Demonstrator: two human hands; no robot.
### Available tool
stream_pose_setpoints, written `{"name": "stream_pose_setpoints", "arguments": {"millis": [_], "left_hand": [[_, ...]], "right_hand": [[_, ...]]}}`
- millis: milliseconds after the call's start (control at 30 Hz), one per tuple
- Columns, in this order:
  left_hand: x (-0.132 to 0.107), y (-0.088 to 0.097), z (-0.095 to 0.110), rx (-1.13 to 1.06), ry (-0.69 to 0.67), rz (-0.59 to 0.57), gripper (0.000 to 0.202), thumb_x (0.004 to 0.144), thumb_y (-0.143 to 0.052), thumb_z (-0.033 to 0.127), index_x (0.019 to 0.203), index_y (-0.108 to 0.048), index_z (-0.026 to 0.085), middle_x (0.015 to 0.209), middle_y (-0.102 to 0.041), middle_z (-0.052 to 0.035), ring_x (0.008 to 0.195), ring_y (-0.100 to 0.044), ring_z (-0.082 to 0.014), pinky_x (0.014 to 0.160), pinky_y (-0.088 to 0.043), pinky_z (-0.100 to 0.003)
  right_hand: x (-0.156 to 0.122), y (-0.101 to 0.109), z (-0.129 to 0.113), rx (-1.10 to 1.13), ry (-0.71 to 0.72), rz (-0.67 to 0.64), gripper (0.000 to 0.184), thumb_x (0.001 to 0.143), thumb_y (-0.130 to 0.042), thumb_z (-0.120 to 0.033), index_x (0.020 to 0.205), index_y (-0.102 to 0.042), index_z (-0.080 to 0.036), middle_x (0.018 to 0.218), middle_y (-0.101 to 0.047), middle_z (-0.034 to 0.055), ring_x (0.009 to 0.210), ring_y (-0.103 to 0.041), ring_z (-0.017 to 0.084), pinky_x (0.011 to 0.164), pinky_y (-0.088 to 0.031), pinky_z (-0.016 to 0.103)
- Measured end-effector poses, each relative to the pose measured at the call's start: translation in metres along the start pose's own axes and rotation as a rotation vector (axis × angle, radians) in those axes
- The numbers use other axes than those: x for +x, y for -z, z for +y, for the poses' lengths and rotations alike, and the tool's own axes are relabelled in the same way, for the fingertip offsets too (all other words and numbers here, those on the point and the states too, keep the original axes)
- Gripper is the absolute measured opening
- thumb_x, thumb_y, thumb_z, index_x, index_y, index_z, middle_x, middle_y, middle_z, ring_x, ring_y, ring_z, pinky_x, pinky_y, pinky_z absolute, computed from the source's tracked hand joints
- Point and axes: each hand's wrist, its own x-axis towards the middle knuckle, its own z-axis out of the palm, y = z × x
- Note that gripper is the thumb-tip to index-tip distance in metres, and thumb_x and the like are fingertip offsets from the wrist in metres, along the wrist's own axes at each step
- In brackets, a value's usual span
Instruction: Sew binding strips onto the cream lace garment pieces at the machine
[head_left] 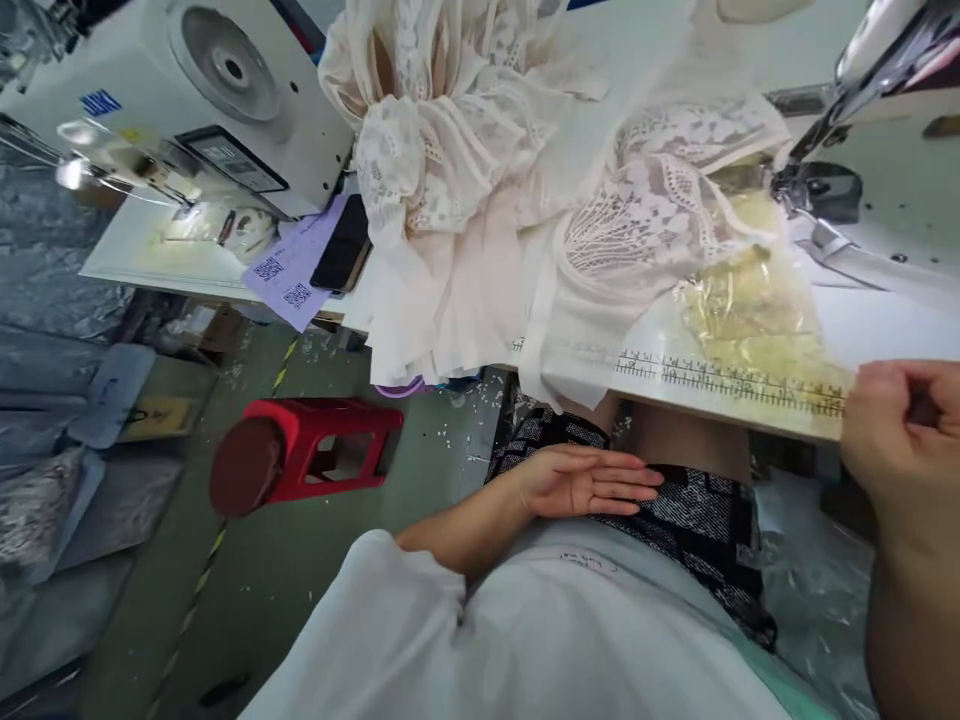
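Observation:
My left hand [592, 482] rests palm up over my lap, fingers stretched out and holding nothing. At the right end of the table's front edge is my right hand [900, 430], its fingers curled closed; whether anything is inside them is hidden. Nearest to it on the table are a printed ruler strip [720, 382] and a clear yellowish plastic piece [750, 300]. A cream lace bra piece [637, 225] lies partly on that plastic, reaching the sewing machine's needle area [795, 195]. Its pale fabric band hangs over the table edge above my left hand.
A bundle of cream lace pieces [450, 170] is heaped mid-table. Left of it lie a phone [343, 243] and a purple paper with codes [289, 275], beside a second sewing machine [225, 110]. A red stool [322, 450] stands on the floor; plastic-wrapped goods [60, 420] line the left.

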Motion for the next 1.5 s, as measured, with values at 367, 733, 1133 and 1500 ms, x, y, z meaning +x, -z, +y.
{"name": "stream_pose_setpoints", "arguments": {"millis": [367, 733, 1133, 1500], "left_hand": [[0.045, -0.013, 0.006, -0.021, -0.056, 0.044, 0.039, 0.09, -0.034, 0.026, 0.11, -0.062, 0.008, 0.12, -0.06, -0.0144, 0.117, -0.051, -0.0253, 0.105, -0.027, -0.043], [0.087, -0.046, 0.03, -0.121, -0.179, -0.215, 0.052, 0.085, -0.033, 0.042, 0.133, -0.043, 0.023, 0.138, -0.044, -0.0105, 0.132, -0.03, -0.0318, 0.103, -0.016, -0.059], [0.092, -0.046, 0.048, 0.032, -0.205, -0.188, 0.049, 0.088, -0.033, 0.043, 0.134, -0.041, 0.029, 0.141, -0.04, -0.007, 0.131, -0.032, -0.0299, 0.105, -0.016, -0.057], [0.031, -0.008, 0.024, 0.131, -0.076, -0.118, 0.039, 0.088, -0.036, 0.057, 0.116, -0.057, 0.04, 0.135, -0.049, -0.0011, 0.133, -0.031, -0.0256, 0.104, -0.021, -0.055]], "right_hand": [[-0.001, 0.007, -0.011, -0.029, 0.032, 0.091, 0.026, 0.076, -0.042, -0.031, 0.058, -0.056, -0.017, 0.053, -0.052, 0.005, 0.049, -0.033, 0.012, 0.044, -0.019, 0.026], [-0.004, 0.011, -0.017, 0.001, 0.115, 0.151, 0.026, 0.077, -0.047, -0.026, 0.051, -0.044, -0.02, 0.047, -0.046, 0.0003, 0.046, -0.033, 0.012, 0.039, -0.016, 0.023], [-0.002, 0.008, -0.024, -0.024, 0.094, 0.159, 0.029, 0.081, -0.045, -0.022, 0.052, -0.047, -0.019, 0.05, -0.05, -0.0003, 0.049, -0.039, 0.012, 0.042, -0.018, 0.024], [-0.003, 0.012, -0.022, 0.023, 0.095, 0.101, 0.03, 0.085, -0.043, -0.026, 0.058, -0.052, -0.019, 0.054, -0.055, 0.0002, 0.052, -0.044, 0.012, 0.046, -0.025, 0.024]]}}
